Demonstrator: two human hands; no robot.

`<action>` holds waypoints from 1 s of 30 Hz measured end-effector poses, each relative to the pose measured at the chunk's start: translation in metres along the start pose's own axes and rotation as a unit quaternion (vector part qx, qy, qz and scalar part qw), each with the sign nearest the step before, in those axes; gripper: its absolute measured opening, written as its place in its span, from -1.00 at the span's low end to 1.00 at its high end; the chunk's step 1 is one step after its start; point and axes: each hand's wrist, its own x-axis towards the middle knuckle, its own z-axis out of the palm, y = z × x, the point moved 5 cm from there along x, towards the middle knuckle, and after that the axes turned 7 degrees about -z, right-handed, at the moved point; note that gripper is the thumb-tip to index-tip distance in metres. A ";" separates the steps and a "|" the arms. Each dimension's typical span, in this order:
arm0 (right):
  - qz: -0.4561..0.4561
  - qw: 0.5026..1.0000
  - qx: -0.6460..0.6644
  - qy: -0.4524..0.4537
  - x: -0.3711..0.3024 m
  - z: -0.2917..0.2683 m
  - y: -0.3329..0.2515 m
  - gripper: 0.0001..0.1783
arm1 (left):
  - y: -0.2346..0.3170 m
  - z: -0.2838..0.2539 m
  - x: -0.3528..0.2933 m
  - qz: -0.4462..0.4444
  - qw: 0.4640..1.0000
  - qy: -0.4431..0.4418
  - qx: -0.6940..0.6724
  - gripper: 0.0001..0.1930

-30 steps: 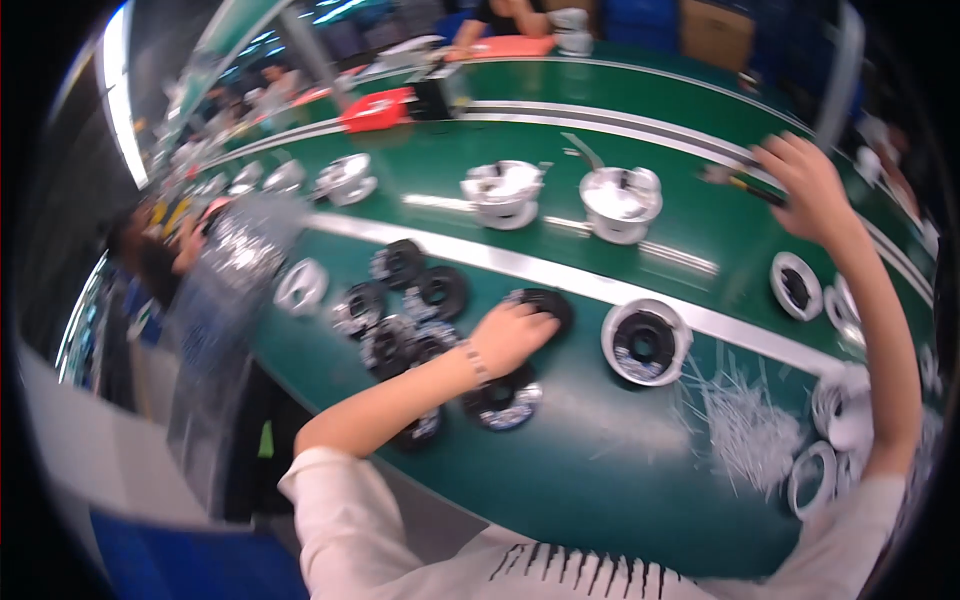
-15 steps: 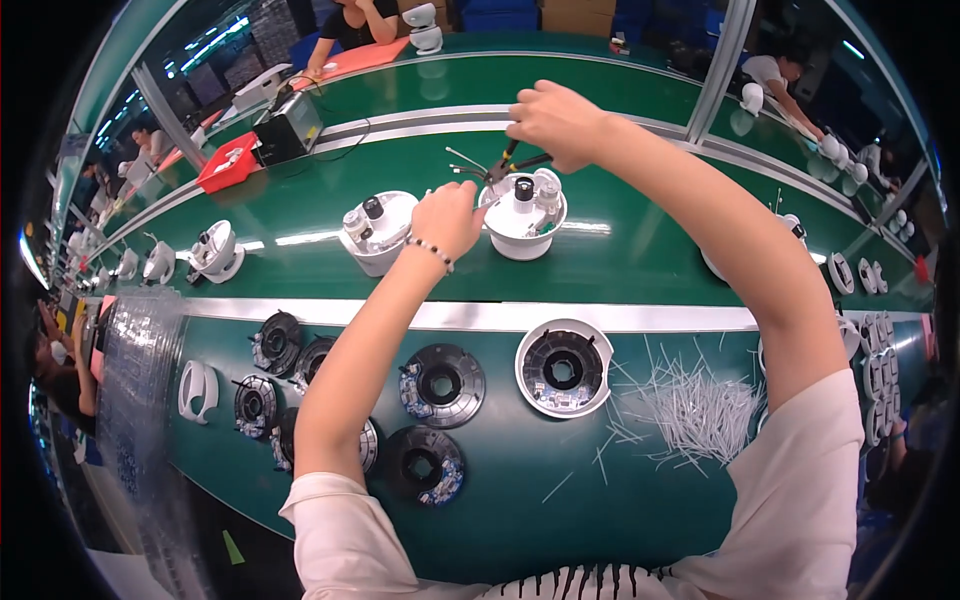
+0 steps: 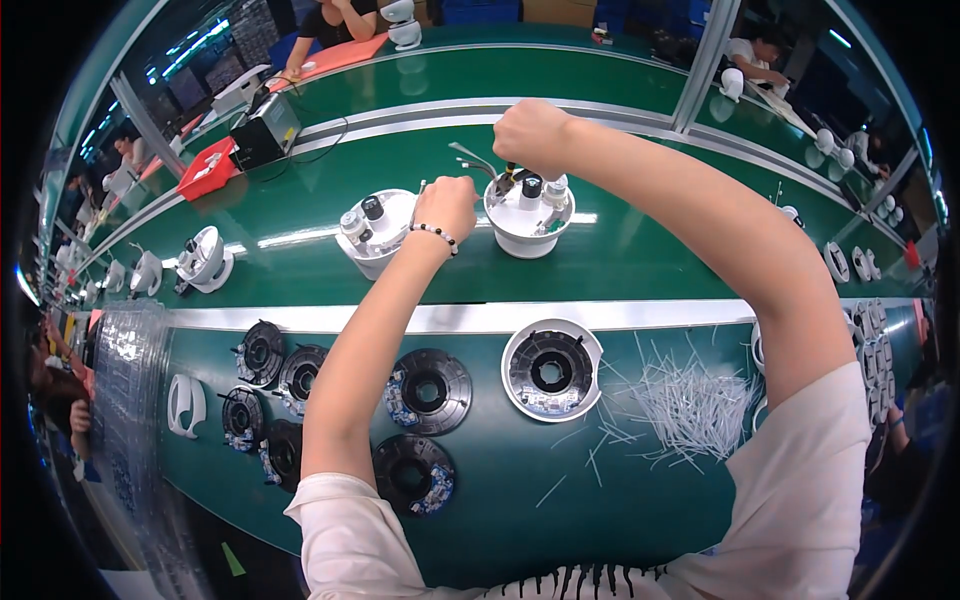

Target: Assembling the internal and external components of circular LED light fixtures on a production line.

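My right hand (image 3: 535,138) is closed around pliers (image 3: 505,182) with yellow and black handles, mostly hidden beneath the fist. Their jaws point down into a round white camera housing (image 3: 524,243) on the green bench. Inside it stand a black lens cylinder (image 3: 530,190) and a clear round part. Cables (image 3: 470,157) stick out over its left rim. My left hand (image 3: 446,207), beaded bracelet at the wrist, is closed just left of that housing; what its fingers hold, if anything, is hidden. Behind the left wrist sits a second similar housing (image 3: 370,262).
On the near bench lie several black ring-shaped parts with circuit boards (image 3: 445,385), a white ring cover (image 3: 595,385) holding another, and a pile of white strips (image 3: 690,405). A red bin (image 3: 208,170) and a black box (image 3: 265,133) stand far left. Other people sit nearby.
My right hand has lowered toward the housing, with the pliers now more upright and deeper inside it. The housing has shifted slightly right, away from my left hand. The whole view has moved a little.
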 end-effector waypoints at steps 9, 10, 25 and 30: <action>0.134 0.989 0.016 0.056 -0.064 -0.021 0.065 -0.55 | 0.086 -0.041 -0.112 0.321 0.925 0.007 -0.204 -0.69; 0.130 0.986 0.020 0.105 -0.067 -0.025 0.066 -0.52 | 0.085 -0.052 -0.117 0.306 0.931 0.021 -0.197 -0.64; 0.041 0.979 0.198 -0.015 0.008 -0.016 0.002 -0.63 | -0.029 -0.047 -0.023 0.169 0.971 0.024 0.167 -0.97; 0.055 0.963 0.262 0.006 -0.003 -0.009 0.010 -0.60 | -0.020 -0.051 -0.025 0.182 0.969 0.047 0.163 -0.96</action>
